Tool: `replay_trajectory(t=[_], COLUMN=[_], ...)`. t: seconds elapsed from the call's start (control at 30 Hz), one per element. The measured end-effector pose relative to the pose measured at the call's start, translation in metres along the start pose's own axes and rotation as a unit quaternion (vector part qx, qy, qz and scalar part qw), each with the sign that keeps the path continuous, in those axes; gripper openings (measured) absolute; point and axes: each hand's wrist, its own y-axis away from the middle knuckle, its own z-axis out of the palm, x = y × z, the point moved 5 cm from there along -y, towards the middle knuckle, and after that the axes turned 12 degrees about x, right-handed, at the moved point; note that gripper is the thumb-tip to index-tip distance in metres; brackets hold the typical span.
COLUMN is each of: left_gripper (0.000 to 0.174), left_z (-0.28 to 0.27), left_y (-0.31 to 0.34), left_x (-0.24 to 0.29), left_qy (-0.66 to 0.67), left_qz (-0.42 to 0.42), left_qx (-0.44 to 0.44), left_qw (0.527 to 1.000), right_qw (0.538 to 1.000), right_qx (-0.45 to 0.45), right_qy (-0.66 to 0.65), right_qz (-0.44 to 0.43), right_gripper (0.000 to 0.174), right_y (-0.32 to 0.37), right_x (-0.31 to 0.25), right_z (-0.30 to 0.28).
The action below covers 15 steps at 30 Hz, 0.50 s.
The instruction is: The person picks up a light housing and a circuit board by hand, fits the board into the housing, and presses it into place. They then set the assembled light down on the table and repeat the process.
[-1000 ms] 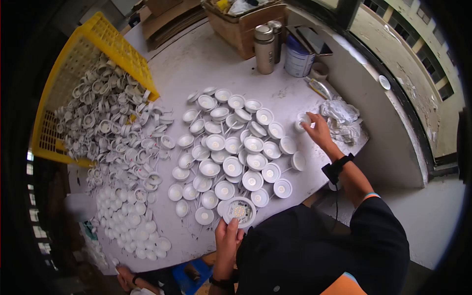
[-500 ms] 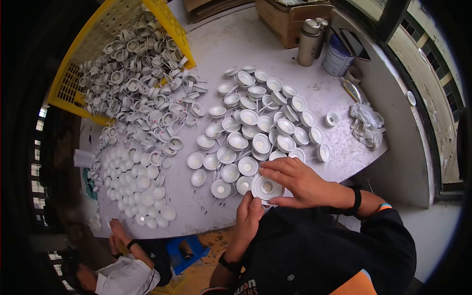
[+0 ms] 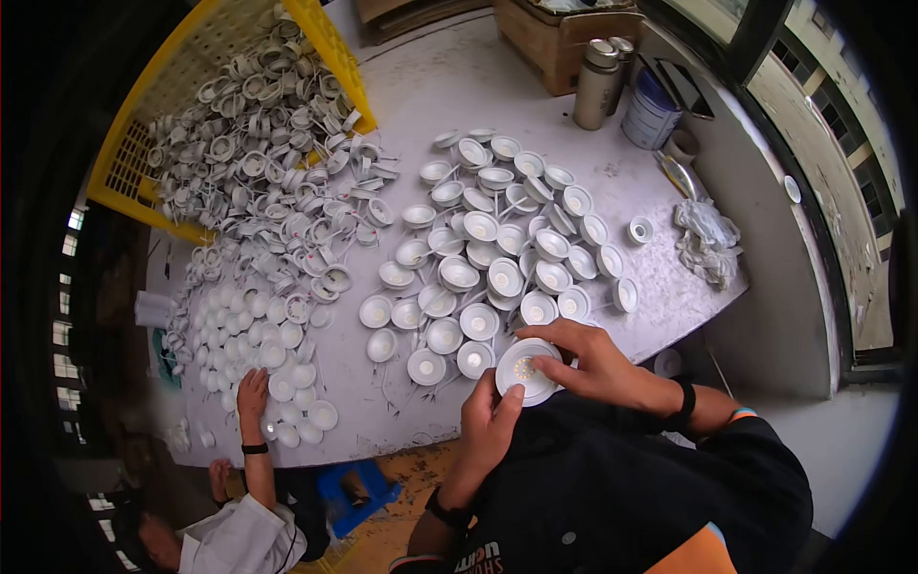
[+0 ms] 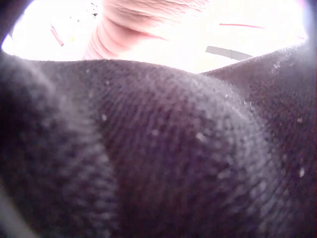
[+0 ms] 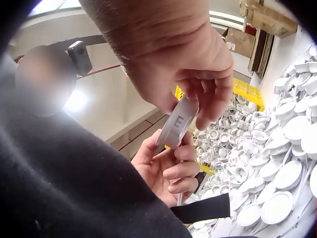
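A round white lamp housing [image 3: 526,371] with small yellowish dots at its centre is held over the table's near edge. My left hand [image 3: 486,430] grips its lower left rim, thumb on top; in the right wrist view the left hand's [image 5: 171,171] fingers curl beneath it. My right hand [image 3: 612,368] holds the upper right side, its thumb inside the housing. From the side, the housing [image 5: 179,123] shows a letter E, between both hands. Dark cloth [image 4: 158,148] fills most of the left wrist view, with some skin above it.
Many white housings [image 3: 505,277] lie ahead; a yellow crate [image 3: 124,177] spills rings at the left, near white discs [image 3: 322,414]. Another person's hand [image 3: 252,392] reaches over these. A lone cup [image 3: 640,230], crumpled plastic [image 3: 706,234], a flask [image 3: 596,84] and a tin [image 3: 651,110] stand right.
My right hand has come from the lone cup at the right to the held housing, and its thumb has moved inside. The other person's hand has moved forward onto the discs.
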Motion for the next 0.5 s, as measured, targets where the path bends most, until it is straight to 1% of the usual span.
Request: replay_trajectory(t=[0.03,0.07,0.13,0.2,0.27,0.37,0.43,0.47,0.5], left_gripper=[0.021,0.021,0.021,0.021,0.021,0.021,0.022,0.022,0.022], left_z=[0.0001,-0.0001,0.0008,0.0016,0.0021,0.0015,0.0028,0.0034,0.0035], left_y=[-0.0001,-0.0006,-0.0015,-0.0022,-0.0027,-0.0041,-0.004,-0.0038,-0.0038], left_x=[0.0042,0.0071,0.0077,0.0084,0.0108,0.0119,0.0135,0.0136,0.0128], left_qy=[-0.031,-0.062,-0.083,-0.104,-0.135,-0.172,-0.179,-0.186,-0.186], left_qz=[0.023,0.046,0.06,0.075,0.107,0.122,0.118,0.114,0.112], left_qx=[0.017,0.035,0.046,0.057,0.072,0.075,0.073,0.072,0.072], left_qw=[0.999,0.996,0.994,0.99,0.982,0.975,0.974,0.973,0.973], right_qw=[1.0,1.0,0.999,0.999,0.999,0.998,0.995,0.995,0.997], right_qx=[0.022,0.022,0.041,0.04,0.041,0.05,0.079,0.077,0.069], right_qy=[-0.005,-0.005,-0.018,-0.025,-0.031,-0.039,-0.024,-0.024,-0.035], right_qz=[-0.014,-0.013,-0.023,-0.007,0.007,-0.016,-0.049,-0.049,-0.031], right_gripper=[0.038,0.038,0.037,0.036,0.036,0.036,0.035,0.035,0.035], right_y=[0.0007,0.0014,0.0026,0.0026,0.0032,0.0059,0.0068,0.0065,0.0064], right_x=[-0.0002,0.0,-0.0008,-0.004,-0.0029,0.0005,-0.0007,-0.0013,-0.001], right_z=[0.0004,0.0017,0.0021,0.0008,0.0009,0.0033,0.0018,0.0014,0.0013])
